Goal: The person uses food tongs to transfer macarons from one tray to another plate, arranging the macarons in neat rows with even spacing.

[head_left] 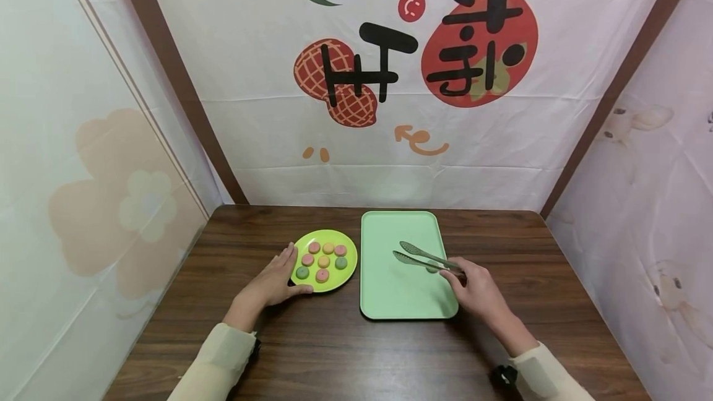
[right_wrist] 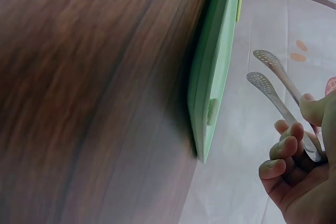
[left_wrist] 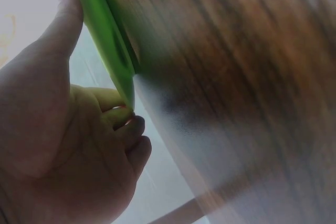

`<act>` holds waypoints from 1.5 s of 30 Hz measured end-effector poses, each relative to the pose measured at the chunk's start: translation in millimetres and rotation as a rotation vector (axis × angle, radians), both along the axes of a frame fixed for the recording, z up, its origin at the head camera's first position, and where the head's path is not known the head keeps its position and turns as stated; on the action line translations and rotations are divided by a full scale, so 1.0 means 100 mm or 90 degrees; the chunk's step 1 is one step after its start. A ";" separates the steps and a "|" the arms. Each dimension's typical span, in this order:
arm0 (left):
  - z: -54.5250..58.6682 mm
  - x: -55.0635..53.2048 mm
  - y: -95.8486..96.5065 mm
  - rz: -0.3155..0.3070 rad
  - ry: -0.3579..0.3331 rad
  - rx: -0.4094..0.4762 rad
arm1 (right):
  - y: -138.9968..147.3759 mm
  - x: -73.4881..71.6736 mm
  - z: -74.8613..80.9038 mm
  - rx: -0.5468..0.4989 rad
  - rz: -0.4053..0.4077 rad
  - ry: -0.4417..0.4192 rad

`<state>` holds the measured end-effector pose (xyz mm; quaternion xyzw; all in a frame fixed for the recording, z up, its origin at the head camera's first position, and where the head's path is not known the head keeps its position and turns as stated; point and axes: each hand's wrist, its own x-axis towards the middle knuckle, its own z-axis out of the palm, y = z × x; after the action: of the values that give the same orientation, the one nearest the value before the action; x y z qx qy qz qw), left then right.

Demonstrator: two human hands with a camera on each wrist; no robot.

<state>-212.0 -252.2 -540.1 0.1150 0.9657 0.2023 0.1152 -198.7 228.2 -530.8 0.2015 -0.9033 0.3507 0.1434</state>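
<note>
A lime-green plate (head_left: 350, 272) bears several small pink, yellow and green macarons (head_left: 324, 262). My left hand (head_left: 276, 278) holds it at its left side, thumb along the near rim and fingers at the left rim. In the left wrist view the thumb and fingertips meet the plate edge (left_wrist: 107, 40). My right hand (head_left: 472, 286) grips metal tongs (head_left: 423, 255) by the handle end. Their perforated tips stand apart over the pale green tray (head_left: 390, 293), with nothing between them. One green macaron (head_left: 432, 268) lies on the tray near its right edge, partly behind the tongs.
Plate and tray stand side by side on a dark wood-grain table (head_left: 334, 351), a narrow strip between them. A printed white curtain (head_left: 250, 110) hangs behind the table's back edge, with further sheets at left and right.
</note>
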 end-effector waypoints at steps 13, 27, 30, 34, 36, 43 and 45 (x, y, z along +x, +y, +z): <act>0.01 0.01 0.02 -0.004 0.000 0.001 | 0.21 0.03 0.00 0.032 -0.026 0.007; 0.01 -0.01 0.02 0.003 -0.008 -0.002 | 0.39 0.04 -0.01 0.062 -0.055 0.013; 0.01 0.00 0.02 0.004 -0.010 -0.002 | 0.41 0.05 0.00 0.068 -0.063 -0.011; 0.02 -0.01 0.02 0.002 -0.009 0.000 | 0.44 0.06 0.01 0.077 -0.067 -0.017; 0.02 -0.01 0.02 0.002 -0.010 0.002 | 0.45 0.07 0.01 0.083 -0.070 -0.017; 0.01 -0.01 0.02 0.005 -0.016 -0.001 | 0.48 0.10 0.01 0.092 -0.078 -0.034; 0.01 -0.01 0.02 0.006 -0.015 -0.001 | 0.48 0.10 0.00 0.094 -0.079 -0.037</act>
<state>-213.2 -250.7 -539.4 0.1082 0.9649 0.2036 0.1258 -188.6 276.4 -531.0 0.1445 -0.9413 0.2792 0.1232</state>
